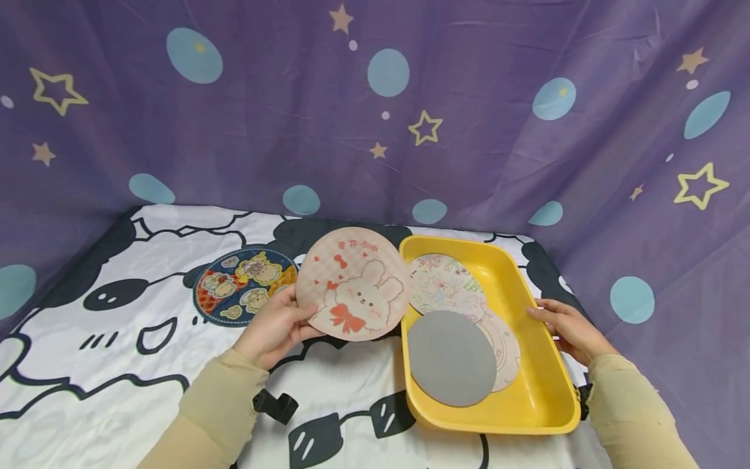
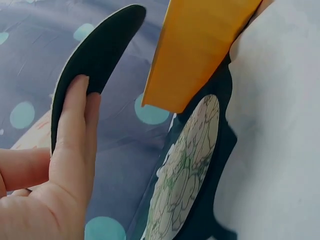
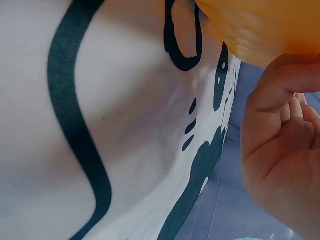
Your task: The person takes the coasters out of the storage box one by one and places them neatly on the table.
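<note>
The head view looks forward and down; nearer, tilted wrist views share its yellow tray [image 1: 536, 391].

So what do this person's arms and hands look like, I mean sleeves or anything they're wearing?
Both arms wear long, pale beige-yellow sleeves, wrinkled toward the wrists. A black, blocky device sticks out by the left wrist, and a smaller black piece shows by the right. The left hand and right hand are bare: no gloves, and no rings visible.
</note>
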`<state>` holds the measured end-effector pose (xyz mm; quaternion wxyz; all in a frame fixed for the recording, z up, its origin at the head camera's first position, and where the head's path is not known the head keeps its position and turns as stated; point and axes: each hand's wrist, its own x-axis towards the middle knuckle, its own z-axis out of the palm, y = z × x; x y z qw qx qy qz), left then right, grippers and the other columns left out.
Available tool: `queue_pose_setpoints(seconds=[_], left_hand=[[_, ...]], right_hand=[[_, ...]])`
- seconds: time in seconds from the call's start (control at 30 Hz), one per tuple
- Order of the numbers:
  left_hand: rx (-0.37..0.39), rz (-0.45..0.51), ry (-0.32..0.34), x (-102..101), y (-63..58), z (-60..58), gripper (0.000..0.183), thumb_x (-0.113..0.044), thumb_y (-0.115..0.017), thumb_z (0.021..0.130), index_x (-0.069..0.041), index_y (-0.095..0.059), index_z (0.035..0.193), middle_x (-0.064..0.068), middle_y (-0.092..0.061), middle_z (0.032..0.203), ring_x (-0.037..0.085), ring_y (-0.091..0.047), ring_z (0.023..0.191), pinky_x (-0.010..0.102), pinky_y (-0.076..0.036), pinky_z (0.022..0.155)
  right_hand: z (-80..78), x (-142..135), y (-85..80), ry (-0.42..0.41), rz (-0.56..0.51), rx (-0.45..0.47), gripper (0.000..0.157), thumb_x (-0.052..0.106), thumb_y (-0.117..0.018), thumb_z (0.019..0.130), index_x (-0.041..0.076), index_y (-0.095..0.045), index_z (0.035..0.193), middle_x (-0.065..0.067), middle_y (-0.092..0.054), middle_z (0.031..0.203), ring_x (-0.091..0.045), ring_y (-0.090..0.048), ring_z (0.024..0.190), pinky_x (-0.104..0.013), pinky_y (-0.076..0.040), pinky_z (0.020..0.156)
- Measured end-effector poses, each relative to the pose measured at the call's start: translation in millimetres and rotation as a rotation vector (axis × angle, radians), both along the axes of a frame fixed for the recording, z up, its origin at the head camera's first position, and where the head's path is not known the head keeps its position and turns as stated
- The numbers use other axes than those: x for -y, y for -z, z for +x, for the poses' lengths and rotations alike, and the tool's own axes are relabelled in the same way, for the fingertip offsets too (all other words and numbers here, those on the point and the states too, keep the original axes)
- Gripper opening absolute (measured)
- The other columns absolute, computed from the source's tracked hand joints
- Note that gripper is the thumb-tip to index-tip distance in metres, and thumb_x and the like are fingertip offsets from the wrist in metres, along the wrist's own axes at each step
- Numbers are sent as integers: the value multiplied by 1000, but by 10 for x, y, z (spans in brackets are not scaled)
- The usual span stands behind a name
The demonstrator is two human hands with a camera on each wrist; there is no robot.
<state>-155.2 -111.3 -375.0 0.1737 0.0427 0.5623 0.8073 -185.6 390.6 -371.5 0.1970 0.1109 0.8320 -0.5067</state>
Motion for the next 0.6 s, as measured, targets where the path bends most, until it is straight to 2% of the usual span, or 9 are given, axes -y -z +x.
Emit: queue_pose_setpoints(seconds=[0.2, 0.37, 0.6], left_hand=[[39, 32, -114, 130, -55, 23, 56, 1, -38, 103, -2, -16, 155, 8, -52, 127, 9, -69, 101, 28, -57, 90], [70, 80, -196, 274, -89, -12, 58, 0, -39, 104, -6, -16, 156, 0, -57, 121, 6, -68, 102, 26, -56, 92], [81, 174, -266, 498, -115, -38, 55, 1, -38, 104, -14, -20, 154, -7, -62, 116, 6, -68, 102, 23, -57, 88]], right_hand=[[5, 4, -6, -4, 2, -1, 84, 47, -58, 98, 0, -19, 154, 13, -64, 101, -9, -61, 85, -26, -56, 74], [11, -7, -9, -11, 9, -3, 84, 48, -58, 97, 0, -19, 154, 13, -64, 103, -10, -61, 87, -27, -56, 75], [17, -4, -11, -16, -3, -2, 83, 47, -58, 98, 0, -19, 154, 14, -65, 102, -10, -62, 86, -27, -57, 75]])
